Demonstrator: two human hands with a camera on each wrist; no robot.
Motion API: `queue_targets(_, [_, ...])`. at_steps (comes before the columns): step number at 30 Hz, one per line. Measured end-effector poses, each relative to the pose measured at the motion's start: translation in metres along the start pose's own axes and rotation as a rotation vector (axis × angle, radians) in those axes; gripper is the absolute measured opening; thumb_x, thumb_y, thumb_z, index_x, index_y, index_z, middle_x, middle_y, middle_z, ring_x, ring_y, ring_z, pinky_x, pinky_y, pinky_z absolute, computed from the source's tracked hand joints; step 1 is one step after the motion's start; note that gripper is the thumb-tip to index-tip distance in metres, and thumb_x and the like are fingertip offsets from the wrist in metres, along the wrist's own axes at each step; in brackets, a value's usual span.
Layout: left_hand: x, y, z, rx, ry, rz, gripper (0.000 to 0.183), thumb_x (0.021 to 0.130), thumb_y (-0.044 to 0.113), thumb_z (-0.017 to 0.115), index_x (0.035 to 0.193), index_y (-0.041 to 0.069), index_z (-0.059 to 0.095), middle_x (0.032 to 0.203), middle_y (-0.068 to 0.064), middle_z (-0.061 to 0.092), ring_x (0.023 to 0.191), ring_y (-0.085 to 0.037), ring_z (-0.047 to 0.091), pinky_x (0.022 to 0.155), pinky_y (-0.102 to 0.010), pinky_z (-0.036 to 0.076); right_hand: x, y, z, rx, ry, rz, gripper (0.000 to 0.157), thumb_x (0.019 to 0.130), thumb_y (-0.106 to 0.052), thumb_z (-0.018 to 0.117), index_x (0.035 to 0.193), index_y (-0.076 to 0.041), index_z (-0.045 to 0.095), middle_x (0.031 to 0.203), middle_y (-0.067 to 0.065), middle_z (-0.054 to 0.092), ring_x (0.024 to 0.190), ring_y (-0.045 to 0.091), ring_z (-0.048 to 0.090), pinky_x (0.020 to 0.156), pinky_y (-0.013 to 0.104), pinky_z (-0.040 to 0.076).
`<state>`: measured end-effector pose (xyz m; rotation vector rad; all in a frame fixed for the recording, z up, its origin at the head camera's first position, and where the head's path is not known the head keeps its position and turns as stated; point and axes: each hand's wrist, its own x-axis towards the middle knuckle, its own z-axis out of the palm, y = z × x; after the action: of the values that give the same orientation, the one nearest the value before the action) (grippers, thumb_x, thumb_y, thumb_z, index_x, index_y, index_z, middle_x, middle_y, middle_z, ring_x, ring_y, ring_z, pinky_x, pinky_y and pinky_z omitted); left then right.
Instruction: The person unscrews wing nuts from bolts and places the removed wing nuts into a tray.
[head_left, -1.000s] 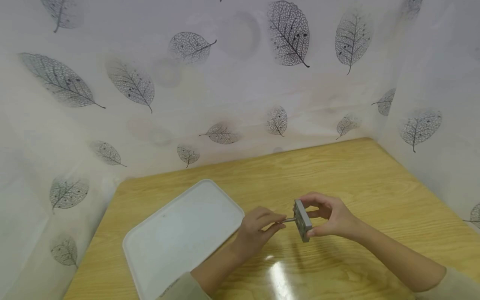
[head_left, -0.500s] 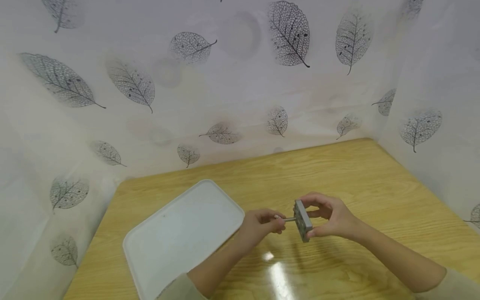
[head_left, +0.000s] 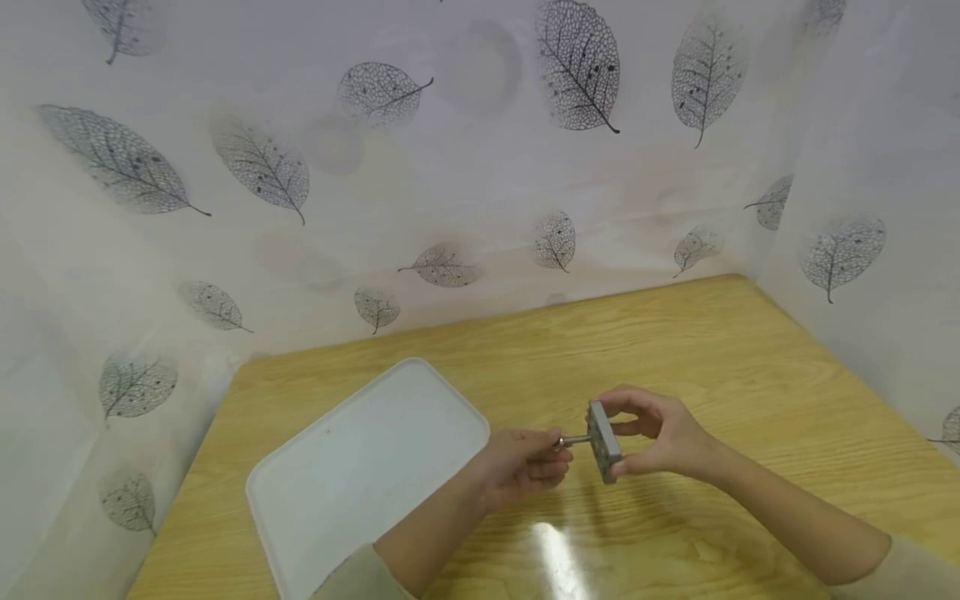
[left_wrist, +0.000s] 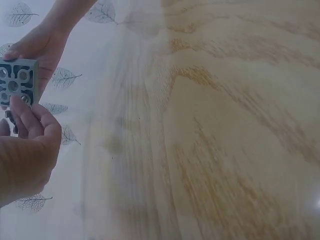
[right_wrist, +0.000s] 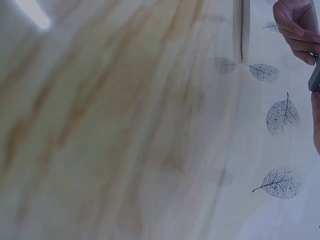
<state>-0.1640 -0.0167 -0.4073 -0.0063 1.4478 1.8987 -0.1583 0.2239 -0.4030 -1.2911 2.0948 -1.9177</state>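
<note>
Up off the table, my right hand [head_left: 663, 429] grips a square grey metal plate [head_left: 605, 442] by its edges, thumb below and fingers at the top. Several round holes and dark recesses pattern its face, as the left wrist view shows on the plate [left_wrist: 19, 80]. A thin metal bolt [head_left: 577, 439] stands out from that face toward the left. Its shiny wider end is pinched between the thumb and fingers of my left hand [head_left: 517, 467]. In the right wrist view only a corner of the plate [right_wrist: 315, 80] shows, at the right edge.
A white rectangular tray [head_left: 360, 467] lies on the wooden table [head_left: 675, 350], left of my hands and partly behind my left forearm. White sheets with leaf prints [head_left: 480, 167] rise behind the table and at both sides.
My left hand has rolled around the bolt's end, from back of the hand up to fingers curled underneath. The right hand and the plate have stayed almost still.
</note>
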Motion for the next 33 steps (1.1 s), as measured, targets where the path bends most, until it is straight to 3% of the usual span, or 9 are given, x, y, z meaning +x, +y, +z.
queue_targets(5, [0.002, -0.003, 0.0, 0.015, 0.062, -0.017, 0.049, 0.095, 0.051, 0.047, 0.099, 0.004, 0.063, 0.091, -0.005, 0.072, 0.082, -0.015, 0.068, 0.089, -0.038, 0.054, -0.002, -0.001, -0.001, 0.018, 0.013, 0.017, 0.064, 0.066, 0.02, 0.073, 0.123, 0.014, 0.045, 0.121, 0.003, 0.057, 0.11, 0.013, 0.058, 0.089, 0.033, 0.055])
queue_targets(8, [0.007, -0.008, 0.0, 0.038, 0.146, 0.057, 0.042, 0.098, 0.034, 0.049, 0.113, -0.005, 0.06, 0.094, -0.005, 0.07, 0.083, -0.014, 0.067, 0.084, -0.034, 0.056, -0.002, -0.002, -0.001, 0.042, 0.011, 0.014, 0.063, 0.066, 0.021, 0.072, 0.122, 0.016, 0.045, 0.121, 0.004, 0.057, 0.11, 0.013, 0.058, 0.089, 0.033, 0.055])
queue_targets(12, [0.009, -0.016, -0.006, 0.339, 0.183, 0.4, 0.034, 0.089, 0.004, 0.062, 0.122, -0.005, 0.057, 0.1, -0.012, 0.069, 0.086, -0.019, 0.067, 0.082, -0.027, 0.056, -0.001, -0.004, 0.0, 0.033, 0.017, 0.011, 0.062, 0.066, 0.021, 0.072, 0.121, 0.015, 0.046, 0.119, 0.006, 0.058, 0.109, 0.014, 0.059, 0.088, 0.033, 0.055])
queue_targets(17, [0.006, -0.02, -0.015, 0.816, 0.188, 0.966, 0.04, 0.08, 0.003, 0.073, 0.118, 0.004, 0.062, 0.109, -0.01, 0.067, 0.097, -0.025, 0.064, 0.088, -0.028, 0.054, 0.0, -0.01, -0.002, -0.011, 0.028, 0.001, 0.062, 0.066, 0.02, 0.073, 0.121, 0.013, 0.047, 0.117, 0.008, 0.058, 0.108, 0.013, 0.059, 0.088, 0.031, 0.055])
queue_targets(21, [0.007, -0.014, -0.016, 1.031, 0.158, 1.334, 0.047, 0.071, 0.003, 0.08, 0.115, 0.001, 0.062, 0.107, -0.008, 0.065, 0.098, -0.021, 0.063, 0.091, -0.024, 0.052, 0.0, -0.011, -0.002, -0.012, 0.029, 0.014, 0.062, 0.066, 0.02, 0.073, 0.122, 0.013, 0.047, 0.118, 0.006, 0.058, 0.108, 0.013, 0.059, 0.088, 0.031, 0.055])
queue_targets(23, [0.008, -0.011, -0.015, 1.103, 0.139, 1.444, 0.047, 0.069, 0.003, 0.081, 0.112, 0.0, 0.064, 0.105, -0.008, 0.065, 0.097, -0.019, 0.064, 0.091, -0.021, 0.051, 0.0, -0.011, -0.002, -0.011, 0.024, 0.005, 0.062, 0.066, 0.02, 0.073, 0.121, 0.014, 0.047, 0.118, 0.006, 0.058, 0.108, 0.013, 0.059, 0.089, 0.031, 0.055])
queue_targets(28, [0.01, -0.008, -0.011, 1.215, 0.141, 1.544, 0.038, 0.068, 0.007, 0.082, 0.104, 0.003, 0.069, 0.095, -0.004, 0.069, 0.086, -0.012, 0.066, 0.087, -0.013, 0.05, 0.001, -0.01, -0.001, 0.002, 0.002, -0.021, 0.062, 0.065, 0.022, 0.072, 0.121, 0.016, 0.045, 0.119, 0.006, 0.058, 0.108, 0.014, 0.058, 0.089, 0.033, 0.055])
queue_targets(30, [0.01, -0.009, -0.01, 1.219, 0.146, 1.534, 0.033, 0.069, 0.006, 0.081, 0.101, 0.004, 0.07, 0.089, -0.002, 0.07, 0.08, -0.009, 0.066, 0.083, -0.01, 0.049, 0.001, -0.01, 0.0, 0.014, -0.004, -0.013, 0.062, 0.066, 0.022, 0.072, 0.121, 0.016, 0.045, 0.119, 0.005, 0.058, 0.108, 0.014, 0.058, 0.089, 0.034, 0.055])
queue_targets(33, [0.009, -0.01, -0.008, 1.16, 0.129, 1.439, 0.027, 0.073, 0.004, 0.079, 0.098, 0.003, 0.07, 0.084, -0.002, 0.07, 0.075, -0.008, 0.066, 0.078, -0.008, 0.05, 0.001, -0.011, 0.001, 0.017, -0.009, -0.018, 0.062, 0.066, 0.022, 0.072, 0.121, 0.016, 0.045, 0.12, 0.006, 0.058, 0.109, 0.014, 0.058, 0.089, 0.034, 0.055])
